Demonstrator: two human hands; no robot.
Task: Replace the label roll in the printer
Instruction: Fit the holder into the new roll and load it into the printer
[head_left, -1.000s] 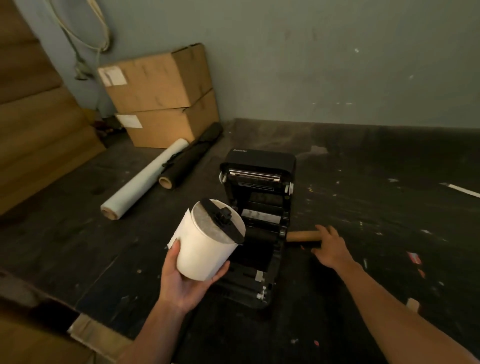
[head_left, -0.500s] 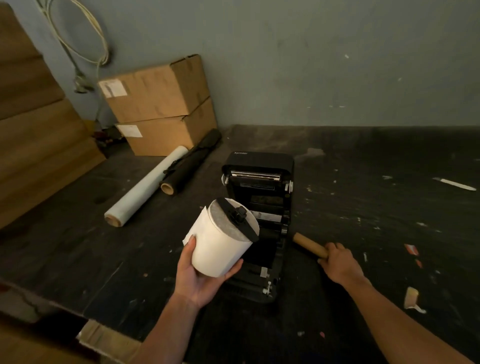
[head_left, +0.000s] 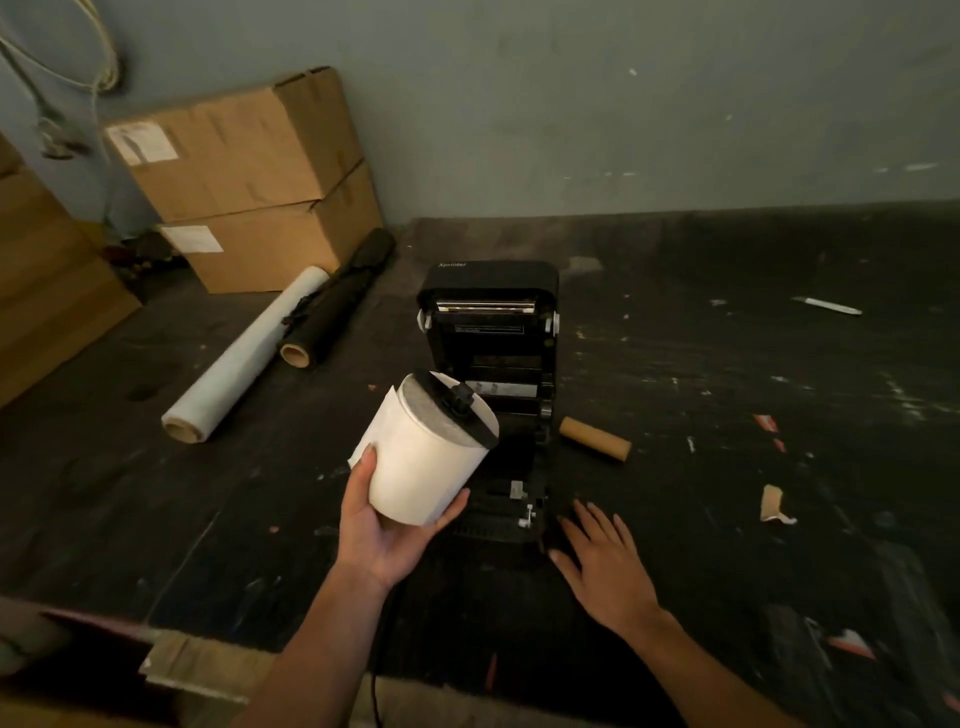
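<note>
Clear film roll (head_left: 244, 353), black roll (head_left: 332, 312): lying on table (head_left: 727, 364), left. Label roll (head_left: 421, 462): left hand (head_left: 384, 525), grip grasping it, before open printer (head_left: 493, 374). Empty core (head_left: 595, 439): right of printer. Right hand (head_left: 602, 561): released, flat.

The left hand (head_left: 387, 525) holds the label roll (head_left: 423, 452) just before the printer (head_left: 491, 395) — its bay lies open behind the roll. Beyond the flat right hand (head_left: 602, 558), only a cardboard tube (head_left: 595, 439) lies on the table (head_left: 727, 395) — otherwise bare.
</note>
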